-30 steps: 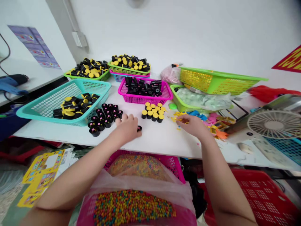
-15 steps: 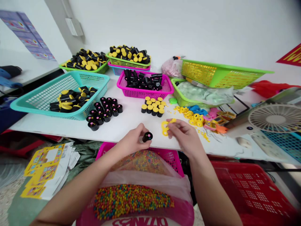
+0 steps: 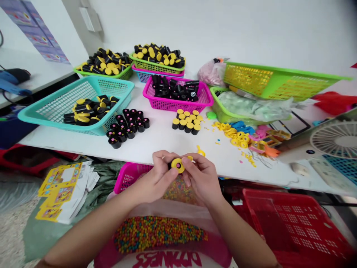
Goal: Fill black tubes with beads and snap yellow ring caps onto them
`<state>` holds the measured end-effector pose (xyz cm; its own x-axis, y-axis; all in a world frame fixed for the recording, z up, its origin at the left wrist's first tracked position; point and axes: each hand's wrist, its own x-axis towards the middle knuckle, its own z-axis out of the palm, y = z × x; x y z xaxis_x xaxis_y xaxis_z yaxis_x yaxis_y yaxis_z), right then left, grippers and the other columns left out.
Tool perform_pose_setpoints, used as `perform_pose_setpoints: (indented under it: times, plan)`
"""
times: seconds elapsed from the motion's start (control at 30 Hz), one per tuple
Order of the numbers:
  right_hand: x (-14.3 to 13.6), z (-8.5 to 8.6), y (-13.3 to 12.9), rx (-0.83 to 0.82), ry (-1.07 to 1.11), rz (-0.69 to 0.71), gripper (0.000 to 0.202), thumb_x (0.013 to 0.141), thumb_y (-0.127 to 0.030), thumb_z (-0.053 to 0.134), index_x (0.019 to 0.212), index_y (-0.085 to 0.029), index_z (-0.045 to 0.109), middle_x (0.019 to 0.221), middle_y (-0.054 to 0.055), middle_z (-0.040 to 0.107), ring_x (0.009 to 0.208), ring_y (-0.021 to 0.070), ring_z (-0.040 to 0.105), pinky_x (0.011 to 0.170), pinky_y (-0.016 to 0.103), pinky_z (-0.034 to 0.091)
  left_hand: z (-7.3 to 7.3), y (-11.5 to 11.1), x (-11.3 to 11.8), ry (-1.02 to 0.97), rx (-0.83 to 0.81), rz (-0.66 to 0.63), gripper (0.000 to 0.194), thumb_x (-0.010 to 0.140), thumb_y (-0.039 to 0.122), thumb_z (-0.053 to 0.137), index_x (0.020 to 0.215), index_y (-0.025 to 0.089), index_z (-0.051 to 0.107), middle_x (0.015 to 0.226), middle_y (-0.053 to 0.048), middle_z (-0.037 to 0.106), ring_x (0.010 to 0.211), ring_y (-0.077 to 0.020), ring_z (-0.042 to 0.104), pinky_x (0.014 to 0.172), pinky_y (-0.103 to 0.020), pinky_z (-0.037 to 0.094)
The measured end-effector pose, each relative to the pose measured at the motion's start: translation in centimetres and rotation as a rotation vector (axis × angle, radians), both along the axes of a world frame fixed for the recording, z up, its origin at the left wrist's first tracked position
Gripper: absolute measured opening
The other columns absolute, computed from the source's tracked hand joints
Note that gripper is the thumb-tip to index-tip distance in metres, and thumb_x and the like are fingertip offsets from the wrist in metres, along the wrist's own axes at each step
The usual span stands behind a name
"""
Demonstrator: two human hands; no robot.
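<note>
Now your two hands meet at the near edge of the white bench, just above the pink basket that sits under it. Your left hand has its grip pinched around a small black tube, of which only a little shows between the fingers. Your right hand pinches a yellow cap with a pink dot in its middle, and the cap touches the end of the tube. One more yellow piece lies on the bench just behind your right fingers.

Further back on the bench you have a group of open black tubes standing upright, and to the right of them a small group of capped tubes with yellow tops. A heap of loose yellow caps lies to the right, near the blue and pink pieces. The teal basket on the left holds finished tubes lying flat, and the magenta basket in the middle holds black tubes. Below your arms a bag of coloured beads is open. A white fan stands on the far right.
</note>
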<state>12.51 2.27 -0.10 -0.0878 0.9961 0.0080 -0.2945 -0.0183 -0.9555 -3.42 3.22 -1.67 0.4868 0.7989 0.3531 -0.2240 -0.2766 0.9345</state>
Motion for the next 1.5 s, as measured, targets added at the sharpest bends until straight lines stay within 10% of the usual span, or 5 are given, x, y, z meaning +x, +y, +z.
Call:
perform_pose_setpoints:
  times: [0.3,0.53,0.8,1.27,1.5]
  plan:
    - [1.0,-0.3,0.8,0.852,-0.41,0.009,0.041,0.079,-0.035,0.079,0.117,-0.03,0.064,0.114,0.007,0.063,0.113,0.0227,0.061,0.095,0.039,0.054,1.8,-0.7,1.6,-0.421,-0.689,-0.088,0.025,0.092,0.039,0.054,0.104,0.028,0.036,0.073,0.005,0.057,0.066,-0.0123,0.054,0.064,-0.024,0.044]
    - [0.8,-0.5,-0.7,0.89,-0.512,-0.081,0.046,0.079,-0.014,0.065,0.121,-0.03,0.056,0.116,0.006,0.063,0.109,0.0225,0.064,0.096,0.041,0.056,3.4,-1.6,2.9,-0.433,-0.901,-0.186,0.028,0.083,0.044,0.055,0.09,0.026,0.035,0.062,0.004,0.045,0.056,-0.0129,0.045,0.045,-0.019,0.032]
    - [0.3,-1.2,-1.5,0.71,-0.308,-0.178,0.062,0.082,-0.017,0.072,0.131,-0.038,0.041,0.122,0.007,0.065,0.104,0.0234,0.069,0.073,0.036,0.063,3.1,-1.7,2.6,-0.229,-0.67,-0.126,0.053,0.084,0.074,0.047,0.114,0.036,0.024,0.077,0.003,0.048,0.056,-0.0119,0.043,0.053,-0.026,0.036]
    - [1.5,-0.9,-0.6,1.072,-0.717,-0.214,0.065,0.077,-0.01,0.058,0.138,-0.029,0.049,0.116,0.009,0.064,0.124,0.0325,0.058,0.101,0.057,0.053,1.6,-1.5,0.7,0.062,-0.423,-0.211,0.048,0.096,0.066,0.028,0.131,0.033,0.021,0.085,0.001,0.051,0.062,-0.0129,0.046,0.057,-0.027,0.039]
    - [3.8,-2.0,5.3,0.791,-0.949,-0.178,0.032,0.084,-0.014,0.057,0.113,-0.025,0.06,0.118,0.011,0.061,0.109,0.0249,0.062,0.094,0.046,0.053,5.4,6.1,-2.1,0.95,0.217,0.601,0.036,0.096,0.04,0.047,0.125,0.019,0.048,0.125,-0.016,0.054,0.116,-0.0326,0.048,0.1,-0.053,0.038]
